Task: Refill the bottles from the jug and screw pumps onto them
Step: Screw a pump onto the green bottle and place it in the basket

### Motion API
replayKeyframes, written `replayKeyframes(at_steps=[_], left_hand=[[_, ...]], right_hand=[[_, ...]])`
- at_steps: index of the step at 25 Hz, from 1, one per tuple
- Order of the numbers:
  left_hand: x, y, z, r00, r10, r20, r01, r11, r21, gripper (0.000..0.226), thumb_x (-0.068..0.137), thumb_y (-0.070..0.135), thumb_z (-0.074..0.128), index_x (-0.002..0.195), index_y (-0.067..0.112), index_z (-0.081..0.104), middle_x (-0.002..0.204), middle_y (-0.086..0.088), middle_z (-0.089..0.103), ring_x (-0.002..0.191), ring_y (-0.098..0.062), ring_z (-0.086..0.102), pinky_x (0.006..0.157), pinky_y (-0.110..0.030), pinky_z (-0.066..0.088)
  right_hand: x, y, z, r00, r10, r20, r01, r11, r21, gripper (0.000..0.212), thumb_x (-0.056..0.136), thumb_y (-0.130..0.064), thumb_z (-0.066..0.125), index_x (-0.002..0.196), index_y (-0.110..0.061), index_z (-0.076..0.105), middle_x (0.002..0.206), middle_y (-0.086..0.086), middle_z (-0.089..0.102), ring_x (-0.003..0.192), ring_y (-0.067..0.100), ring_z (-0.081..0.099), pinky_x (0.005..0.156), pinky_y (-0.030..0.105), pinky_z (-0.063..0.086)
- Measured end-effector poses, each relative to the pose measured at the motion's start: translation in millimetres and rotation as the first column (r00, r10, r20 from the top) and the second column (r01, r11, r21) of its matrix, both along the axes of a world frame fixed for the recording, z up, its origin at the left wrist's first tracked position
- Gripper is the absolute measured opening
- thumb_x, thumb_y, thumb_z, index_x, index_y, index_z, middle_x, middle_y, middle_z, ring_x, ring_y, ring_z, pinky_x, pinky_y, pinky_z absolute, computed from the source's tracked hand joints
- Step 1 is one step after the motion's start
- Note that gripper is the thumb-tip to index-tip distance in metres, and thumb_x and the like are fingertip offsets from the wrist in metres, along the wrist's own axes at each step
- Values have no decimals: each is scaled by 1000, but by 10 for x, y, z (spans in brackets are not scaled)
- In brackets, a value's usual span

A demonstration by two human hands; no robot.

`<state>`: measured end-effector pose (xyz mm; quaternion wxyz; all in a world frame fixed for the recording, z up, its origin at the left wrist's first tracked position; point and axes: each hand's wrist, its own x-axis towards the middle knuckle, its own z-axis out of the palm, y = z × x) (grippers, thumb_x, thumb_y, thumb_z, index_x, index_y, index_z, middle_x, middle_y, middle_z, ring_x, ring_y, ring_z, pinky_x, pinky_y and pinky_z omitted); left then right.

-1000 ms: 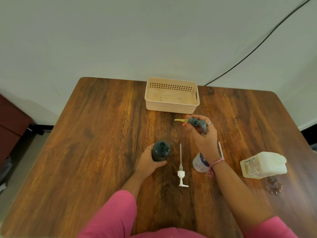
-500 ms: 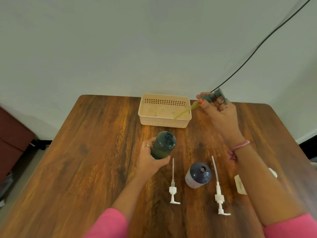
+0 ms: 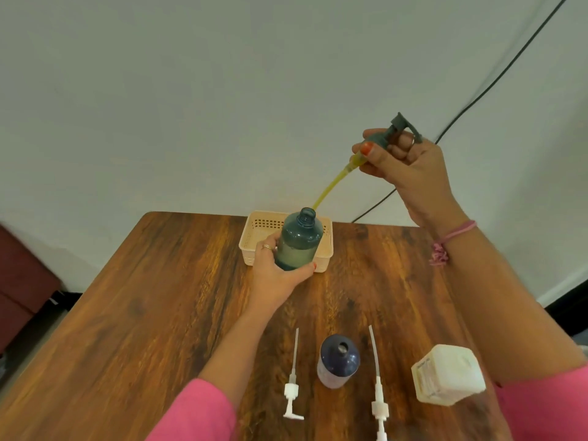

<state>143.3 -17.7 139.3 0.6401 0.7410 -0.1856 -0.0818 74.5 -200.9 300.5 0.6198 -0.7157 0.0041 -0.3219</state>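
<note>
I see my left hand (image 3: 276, 275) wrapped round the teal bottle (image 3: 297, 239), lifted before the basket (image 3: 254, 246). My right hand (image 3: 410, 167), raised above the bottle, pinches the teal pump (image 3: 386, 138), tube tip at the bottle's mouth. Counter (image 3: 159, 313) left of the bottle lies bare.

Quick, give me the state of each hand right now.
Left hand: closed around the green bottle, held up off the table.
Right hand: closed on the green pump, its yellow tube reaching the bottle's mouth.
</note>
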Motion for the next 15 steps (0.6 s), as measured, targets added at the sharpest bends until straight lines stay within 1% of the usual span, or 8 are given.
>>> replayKeyframes(at_steps=[2, 4, 7, 8, 10, 12, 13, 15], left_hand=[[-4, -83, 109, 1000, 12, 2, -12, 1000, 7, 76, 64, 22, 87, 123, 31, 40, 129, 2, 47, 117, -11, 48, 89, -24, 48], [-14, -150, 189, 999, 31, 20, -31, 999, 6, 78, 63, 23, 87, 127, 27, 43, 129, 1, 48, 117, -12, 49, 91, -27, 51], [-57, -210, 290, 997, 45, 57, -45, 999, -5, 78, 60, 27, 87, 128, 24, 48, 127, 0, 49, 116, -14, 50, 93, -36, 54], [-77, -223, 325, 997, 49, 61, -49, 999, -14, 78, 59, 27, 87, 127, 23, 49, 126, 0, 49, 116, -13, 51, 93, -36, 53], [-131, -243, 420, 995, 62, 72, -60, 998, -29, 72, 63, 20, 86, 123, 26, 48, 123, 2, 47, 110, -9, 49, 87, -25, 51], [-169, -264, 504, 995, 55, 79, -52, 998, -33, 71, 66, 16, 85, 120, 34, 43, 119, 5, 43, 105, -6, 48, 77, -13, 45], [-178, -276, 534, 995, 51, 82, -48, 998, -37, 71, 66, 16, 85, 119, 36, 41, 118, 6, 42, 106, -7, 47, 76, -12, 44], [-207, -311, 608, 995, 47, 90, -43, 998, -44, 71, 67, 17, 85, 117, 37, 39, 118, 6, 41, 110, -7, 45, 79, -15, 46]], right_hand=[[-13, -35, 132, 1000, 11, 14, -10, 999, -46, 34, 85, -9, 67, 116, 3, 59, 105, 19, 68, 98, 26, 69, 77, 29, 55], [-38, -69, 268, 998, 12, 54, -8, 997, -71, 34, 85, -9, 66, 116, 4, 58, 105, 19, 67, 98, 26, 69, 77, 29, 55], [-96, -112, 455, 994, 17, 111, -7, 997, -82, 33, 87, -9, 66, 116, 5, 58, 105, 21, 67, 98, 30, 68, 78, 30, 55], [-113, -121, 499, 993, 27, 114, -17, 996, -93, 32, 87, -9, 65, 115, 5, 59, 105, 21, 67, 98, 29, 68, 78, 31, 55], [-134, -131, 538, 995, 53, 84, -42, 990, -133, 31, 86, -7, 66, 115, 4, 59, 104, 18, 68, 97, 26, 69, 79, 31, 56], [-124, -126, 525, 997, 77, 15, -73, 980, -187, 32, 85, -7, 67, 115, 3, 59, 104, 17, 68, 96, 23, 70, 80, 31, 56], [-107, -119, 506, 996, 86, -21, -89, 973, -212, 33, 85, -7, 68, 115, 1, 58, 105, 16, 69, 96, 22, 70, 80, 32, 56], [-70, -104, 472, 992, 95, -84, -114, 961, -254, 35, 83, -9, 71, 114, -4, 57, 106, 15, 69, 96, 21, 70, 81, 33, 57]])
